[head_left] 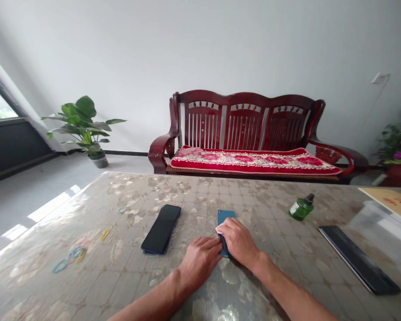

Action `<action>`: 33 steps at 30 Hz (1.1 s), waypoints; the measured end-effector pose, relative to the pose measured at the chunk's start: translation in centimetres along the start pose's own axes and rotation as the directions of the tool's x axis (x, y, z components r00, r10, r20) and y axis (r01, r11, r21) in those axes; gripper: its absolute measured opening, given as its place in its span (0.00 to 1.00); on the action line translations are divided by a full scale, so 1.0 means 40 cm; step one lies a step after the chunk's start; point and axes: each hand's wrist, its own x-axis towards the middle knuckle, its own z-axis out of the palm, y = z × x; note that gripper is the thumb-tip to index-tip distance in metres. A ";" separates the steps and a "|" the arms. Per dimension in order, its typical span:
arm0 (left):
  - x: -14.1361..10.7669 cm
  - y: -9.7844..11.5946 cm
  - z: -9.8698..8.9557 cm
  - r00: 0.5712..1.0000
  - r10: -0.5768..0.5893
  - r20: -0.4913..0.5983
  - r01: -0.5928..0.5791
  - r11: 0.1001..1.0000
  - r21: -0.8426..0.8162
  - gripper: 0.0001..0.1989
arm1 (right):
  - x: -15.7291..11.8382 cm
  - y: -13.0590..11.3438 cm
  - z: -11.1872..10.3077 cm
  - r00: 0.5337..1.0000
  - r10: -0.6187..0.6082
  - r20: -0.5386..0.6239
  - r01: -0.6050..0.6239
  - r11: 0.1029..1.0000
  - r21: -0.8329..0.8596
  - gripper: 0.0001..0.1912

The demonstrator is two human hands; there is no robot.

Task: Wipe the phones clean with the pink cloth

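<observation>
A blue phone-like slab (226,214) lies flat on the patterned table, partly covered by both hands. My right hand (238,238) is closed on a small white cloth or tissue (219,228) and presses it on the slab. At the slab's lower left edge, my left hand (202,256) touches it with fingers together, fingertips on its side. Left of the hands, a dark phone (161,228) rests on another thin blue item, of which only the edge shows.
A green spray bottle (301,207) stands at the right, behind a long black object (359,259). Coloured rubber bands (76,253) lie at the left. A tan sheet (392,201) is on the far right of the table (127,285). Beyond stands a wooden bench (243,120).
</observation>
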 end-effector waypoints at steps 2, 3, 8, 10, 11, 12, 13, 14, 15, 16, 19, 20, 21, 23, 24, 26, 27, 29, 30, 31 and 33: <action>0.000 0.001 -0.001 1.000 0.003 0.011 -0.003 1.000 0.006 0.13 | -0.031 -0.011 -0.012 1.000 -0.026 0.013 0.026 0.999 0.030 0.12; 0.000 0.002 -0.001 1.000 0.007 0.017 -0.007 1.000 0.011 0.14 | -0.040 -0.012 -0.017 0.999 -0.034 0.019 0.034 0.999 0.037 0.12; -0.004 -0.004 0.003 1.000 0.022 0.011 -0.022 0.999 0.023 0.13 | 0.011 0.033 -0.013 1.000 0.008 0.016 -0.007 0.999 -0.039 0.11; -0.008 -0.007 0.006 1.000 0.026 0.002 -0.026 0.999 0.024 0.13 | 0.042 0.058 -0.005 0.996 0.088 -0.033 -0.090 0.994 -0.064 0.11; -0.009 -0.008 0.006 1.000 0.025 -0.002 -0.025 0.999 0.026 0.13 | 0.050 0.066 -0.002 0.993 0.107 -0.040 -0.110 0.992 -0.064 0.11; -0.010 -0.009 0.007 1.000 0.025 -0.005 -0.025 0.999 0.027 0.13 | 0.051 0.070 -0.001 0.992 0.119 -0.048 -0.122 0.991 -0.056 0.12; -0.010 -0.009 0.006 1.000 0.027 -0.006 -0.027 0.999 0.027 0.13 | 0.044 0.070 -0.002 0.992 0.117 -0.052 -0.119 0.992 -0.042 0.12; -0.010 -0.009 0.005 1.000 0.029 -0.006 -0.029 0.999 0.026 0.13 | 0.031 0.066 -0.005 0.994 0.102 -0.050 -0.103 0.994 -0.023 0.12; -0.010 -0.008 0.004 1.000 0.029 -0.005 -0.029 0.999 0.024 0.13 | 0.012 0.059 -0.010 0.996 0.079 -0.046 -0.080 0.997 -0.003 0.13; -0.009 -0.007 0.003 1.000 0.027 -0.002 -0.027 0.999 0.022 0.13 | -0.009 0.051 -0.017 0.998 0.052 -0.039 -0.051 0.999 0.014 0.13; -0.007 -0.005 0.000 1.000 0.009 0.015 -0.009 1.000 0.015 0.13 | -0.057 0.039 -0.034 1.000 -0.014 -0.006 0.015 0.999 0.037 0.14; -0.006 -0.005 0.000 1.000 0.005 0.019 -0.005 1.000 0.015 0.14 | -0.062 0.043 -0.037 1.000 -0.017 -0.001 0.017 0.999 0.033 0.14; -0.006 -0.005 0.001 1.000 0.006 0.018 -0.006 1.000 0.015 0.14 | -0.058 0.052 -0.037 1.000 -0.008 -0.004 0.008 1.000 0.024 0.14; -0.007 -0.006 0.002 1.000 0.013 0.014 -0.013 1.000 0.016 0.14 | -0.035 0.081 -0.031 0.998 0.047 -0.037 -0.047 0.999 -0.004 0.14; -0.007 -0.006 0.002 1.000 0.017 0.013 -0.017 1.000 0.018 0.14 | -0.019 0.096 -0.026 0.994 0.087 -0.066 -0.089 0.996 -0.019 0.14; -0.008 -0.006 0.001 1.000 0.020 0.016 -0.020 1.000 0.023 0.13 | 0.007 0.120 -0.016 0.982 0.155 -0.107 -0.160 0.986 -0.037 0.13; -0.008 -0.006 0.001 1.000 0.018 0.019 -0.018 1.000 0.025 0.13 | 0.013 0.125 -0.013 0.978 0.171 -0.118 -0.177 0.983 -0.039 0.13; -0.007 -0.005 -0.001 1.000 0.013 0.023 -0.013 1.000 0.026 0.12 | 0.005 0.119 -0.012 0.981 0.159 -0.115 -0.163 0.986 -0.028 0.14; -0.007 -0.005 -0.001 1.000 0.011 0.020 -0.011 1.000 0.024 0.12 | -0.008 0.109 -0.015 0.985 0.137 -0.107 -0.140 0.990 -0.019 0.14; -0.007 -0.006 -0.001 1.000 0.008 0.017 -0.009 1.000 0.021 0.12 | -0.025 0.096 -0.020 0.990 0.106 -0.092 -0.107 0.994 -0.008 0.14; -0.007 -0.006 0.001 1.000 0.004 0.011 -0.004 1.000 0.013 0.13 | -0.061 0.066 -0.030 0.997 0.042 -0.064 -0.041 0.999 0.011 0.14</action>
